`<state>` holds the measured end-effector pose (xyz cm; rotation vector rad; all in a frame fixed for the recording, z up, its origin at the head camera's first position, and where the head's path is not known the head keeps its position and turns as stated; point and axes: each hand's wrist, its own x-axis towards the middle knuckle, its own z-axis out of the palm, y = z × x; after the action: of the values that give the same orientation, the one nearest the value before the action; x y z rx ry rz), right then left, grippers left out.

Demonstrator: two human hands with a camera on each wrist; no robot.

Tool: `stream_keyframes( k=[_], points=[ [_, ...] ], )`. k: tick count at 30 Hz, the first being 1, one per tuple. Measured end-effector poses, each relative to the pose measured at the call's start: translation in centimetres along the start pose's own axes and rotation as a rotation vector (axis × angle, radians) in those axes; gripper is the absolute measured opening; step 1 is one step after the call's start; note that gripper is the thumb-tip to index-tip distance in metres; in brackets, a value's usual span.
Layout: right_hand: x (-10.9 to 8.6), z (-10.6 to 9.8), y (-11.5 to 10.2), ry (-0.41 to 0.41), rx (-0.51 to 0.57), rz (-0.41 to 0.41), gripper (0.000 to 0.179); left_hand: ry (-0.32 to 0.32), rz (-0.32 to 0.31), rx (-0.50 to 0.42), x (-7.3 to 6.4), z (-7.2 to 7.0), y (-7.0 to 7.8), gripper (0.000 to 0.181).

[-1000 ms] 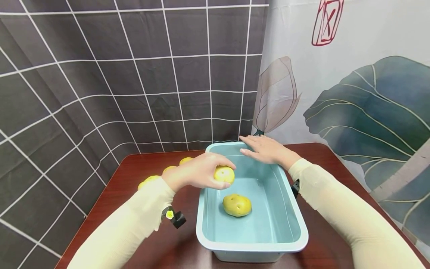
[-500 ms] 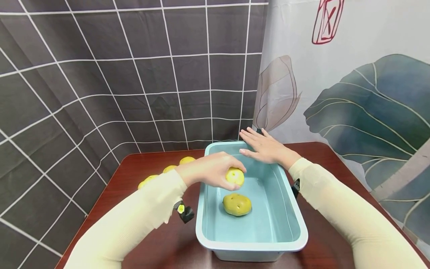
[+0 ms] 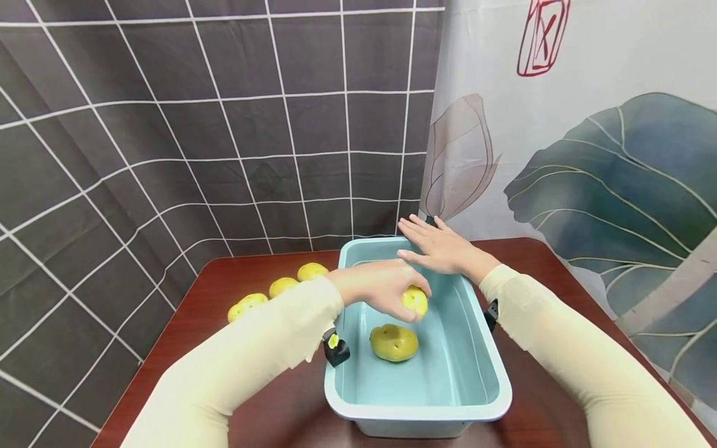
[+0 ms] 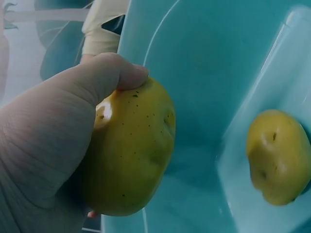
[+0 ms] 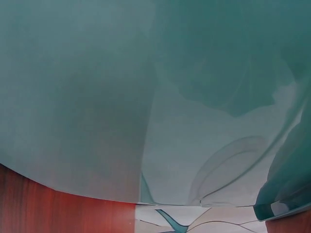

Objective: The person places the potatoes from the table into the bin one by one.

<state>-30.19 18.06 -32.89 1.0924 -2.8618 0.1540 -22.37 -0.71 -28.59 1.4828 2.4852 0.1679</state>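
My left hand (image 3: 383,286) grips a yellow potato (image 3: 415,301) above the inside of a light blue plastic basin (image 3: 417,411). In the left wrist view the thumb presses on top of this potato (image 4: 133,150), which has small dark specks. Lower down, a second potato (image 3: 394,342) lies on the basin floor. My right hand (image 3: 439,247) is spread flat over the basin's far right rim, its fingers straight and holding nothing. The right wrist view is filled by the basin's bluish wall (image 5: 73,107); the hand is out of sight there.
Left of the basin, several more potatoes (image 3: 282,286) lie in a slanting row on the reddish-brown table (image 3: 280,398). A dark grid-patterned curtain (image 3: 257,124) hangs behind, with a white leaf-print cloth (image 3: 476,56) on the right.
My left hand has carried its potato rightward, from the basin's left side to over its middle. The right fingers have spread a little; the potato on the basin floor has stayed put.
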Motion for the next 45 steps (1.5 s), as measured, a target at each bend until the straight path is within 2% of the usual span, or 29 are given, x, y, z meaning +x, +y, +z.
stream_keyframes(
  k=[9, 15, 31, 45],
  points=[
    [-0.1, 0.3, 0.2, 0.002, 0.007, 0.005, 0.081, -0.043, 0.03, -0.044, 2.3, 1.9, -0.1, 0.045],
    [-0.2, 0.2, 0.2, -0.011, 0.015, 0.01, 0.081, -0.085, 0.028, -0.077, 3.2, 3.4, -0.6, 0.047],
    [-0.3, -0.1, -0.3, -0.021, 0.038, 0.014, 0.08, -0.163, 0.015, -0.095, 3.2, 4.6, -0.9, 0.049],
    [-0.3, -0.2, -0.5, -0.022, 0.047, 0.02, 0.08, -0.177, -0.026, -0.083, 3.2, 4.9, -0.9, 0.052]
  ],
)
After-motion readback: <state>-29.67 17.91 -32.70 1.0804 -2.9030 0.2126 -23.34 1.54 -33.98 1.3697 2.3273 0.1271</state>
